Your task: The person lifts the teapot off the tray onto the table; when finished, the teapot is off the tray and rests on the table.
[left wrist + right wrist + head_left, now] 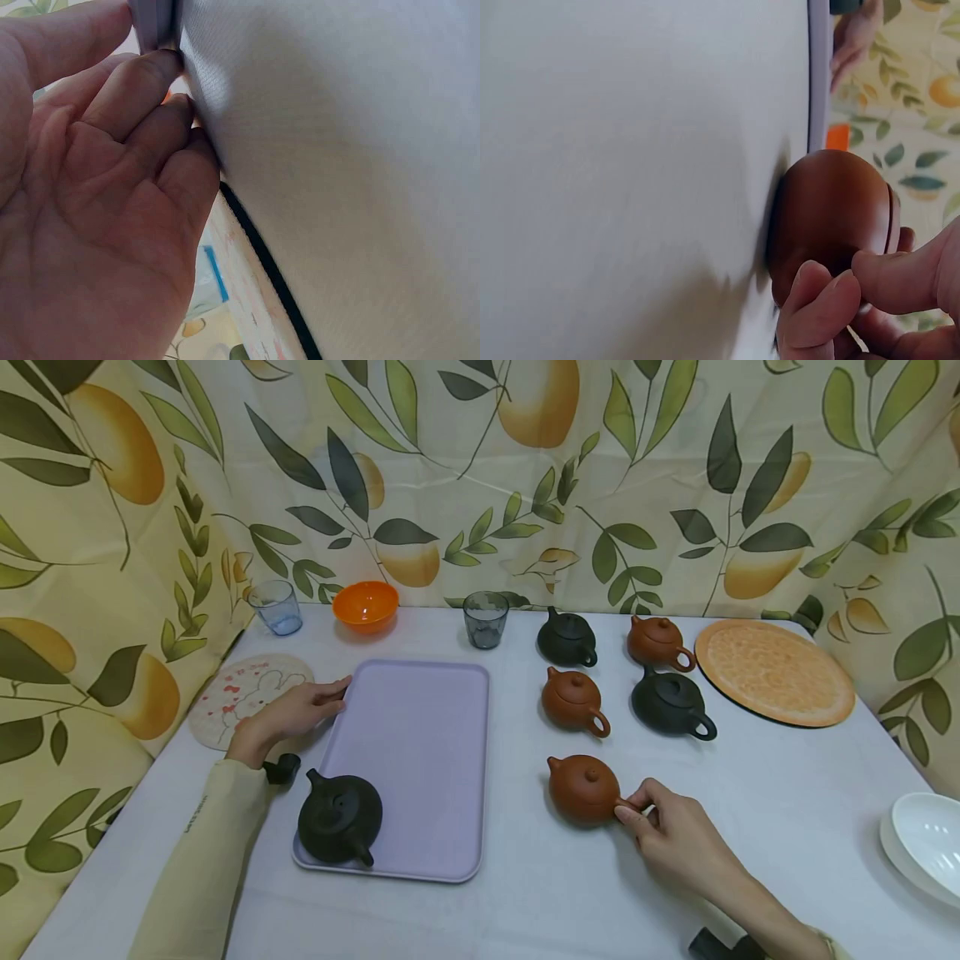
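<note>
A brown teapot sits on the white table right of the lilac tray, its spout toward the tray. My right hand pinches its handle between thumb and fingers; up close in the right wrist view the teapot's rounded body is near the table surface. At the tray's upper left edge, my left hand holds the rim, with thumb and curled fingers around it in the left wrist view. A black teapot stands on the tray's lower left corner, spout pointing up and left.
Behind the held teapot stand two black teapots and two brown ones. A round tan mat lies right, white bowls at the far right. Blue glass, orange bowl and grey glass line the back; a patterned mat lies left.
</note>
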The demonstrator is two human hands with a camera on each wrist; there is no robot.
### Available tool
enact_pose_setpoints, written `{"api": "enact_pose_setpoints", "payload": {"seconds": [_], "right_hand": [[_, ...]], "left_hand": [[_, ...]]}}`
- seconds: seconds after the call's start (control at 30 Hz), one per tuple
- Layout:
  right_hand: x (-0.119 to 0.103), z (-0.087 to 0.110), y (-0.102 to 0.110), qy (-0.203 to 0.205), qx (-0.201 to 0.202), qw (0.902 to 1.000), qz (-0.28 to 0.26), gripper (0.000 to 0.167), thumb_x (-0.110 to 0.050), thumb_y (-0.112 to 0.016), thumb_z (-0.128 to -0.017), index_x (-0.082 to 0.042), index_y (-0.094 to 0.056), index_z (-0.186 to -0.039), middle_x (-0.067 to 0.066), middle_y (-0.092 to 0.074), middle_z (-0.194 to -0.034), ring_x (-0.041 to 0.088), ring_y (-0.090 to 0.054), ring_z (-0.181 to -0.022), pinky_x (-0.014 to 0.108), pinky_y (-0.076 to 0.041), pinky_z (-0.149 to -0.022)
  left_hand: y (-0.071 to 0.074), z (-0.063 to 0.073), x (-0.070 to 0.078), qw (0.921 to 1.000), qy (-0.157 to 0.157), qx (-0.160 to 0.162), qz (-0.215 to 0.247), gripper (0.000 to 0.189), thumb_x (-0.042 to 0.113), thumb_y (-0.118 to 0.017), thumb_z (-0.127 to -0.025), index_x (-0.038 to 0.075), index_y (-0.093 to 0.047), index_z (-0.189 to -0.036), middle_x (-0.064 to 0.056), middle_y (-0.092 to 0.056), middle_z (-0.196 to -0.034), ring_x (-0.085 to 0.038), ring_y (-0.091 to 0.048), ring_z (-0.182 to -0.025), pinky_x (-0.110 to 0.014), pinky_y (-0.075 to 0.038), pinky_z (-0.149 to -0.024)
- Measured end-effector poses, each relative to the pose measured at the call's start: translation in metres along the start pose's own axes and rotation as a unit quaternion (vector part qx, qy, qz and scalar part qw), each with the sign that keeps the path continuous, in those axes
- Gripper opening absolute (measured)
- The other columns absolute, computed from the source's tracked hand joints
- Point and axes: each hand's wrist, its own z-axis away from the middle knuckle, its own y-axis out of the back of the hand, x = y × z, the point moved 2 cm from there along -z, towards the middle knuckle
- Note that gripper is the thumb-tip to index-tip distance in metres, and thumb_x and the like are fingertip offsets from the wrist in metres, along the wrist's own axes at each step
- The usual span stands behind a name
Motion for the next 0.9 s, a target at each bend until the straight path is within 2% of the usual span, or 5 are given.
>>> {"api": "enact_pose_setpoints", "payload": {"seconds": [0.33,0.47,0.67,0.9], "right_hand": [[0.046,0.011,0.027,-0.077,0.037,0.9959,0.032,0.027,-0.032,-0.059,-0.096,-0.005,-0.06,-0.096,-0.003,-0.06,-0.06,0.01,-0.047,-0.059,0.025,-0.034,-0.053],[0.061,0.012,0.035,-0.118,0.041,0.9912,0.043,0.03,-0.031,-0.057,-0.097,-0.001,-0.058,-0.1,-0.001,-0.061,-0.066,0.014,-0.049,-0.064,0.026,-0.035,-0.055],[0.075,0.017,0.043,-0.172,0.033,0.9839,0.037,0.039,-0.035,-0.052,-0.097,0.003,-0.055,-0.105,-0.002,-0.064,-0.072,0.016,-0.052,-0.069,0.028,-0.037,-0.059],[0.083,0.028,0.047,-0.2,0.04,0.9781,0.041,0.047,-0.043,-0.048,-0.098,0.003,-0.057,-0.105,0.003,-0.064,-0.079,0.017,-0.052,-0.074,0.027,-0.037,-0.06]], "left_hand": [[0.001,0.003,0.003,1.0,0.005,-0.003,-0.003,0.057,0.025,-0.048,-0.103,0.013,-0.025,-0.154,-0.016,-0.025,-0.159,-0.039,-0.023,-0.146,-0.057,-0.021,-0.116],[0.001,0.001,0.002,1.0,0.004,-0.004,-0.005,0.057,0.026,-0.048,-0.103,0.013,-0.025,-0.154,-0.016,-0.025,-0.159,-0.039,-0.023,-0.146,-0.057,-0.02,-0.117],[0.0,0.0,0.001,1.0,0.004,-0.002,-0.007,0.057,0.025,-0.048,-0.103,0.013,-0.025,-0.154,-0.016,-0.024,-0.159,-0.039,-0.022,-0.146,-0.057,-0.02,-0.117],[0.0,-0.001,-0.001,0.9999,-0.002,0.003,-0.01,0.057,0.024,-0.048,-0.103,0.012,-0.025,-0.153,-0.017,-0.025,-0.158,-0.039,-0.024,-0.146,-0.056,-0.021,-0.117]]}}
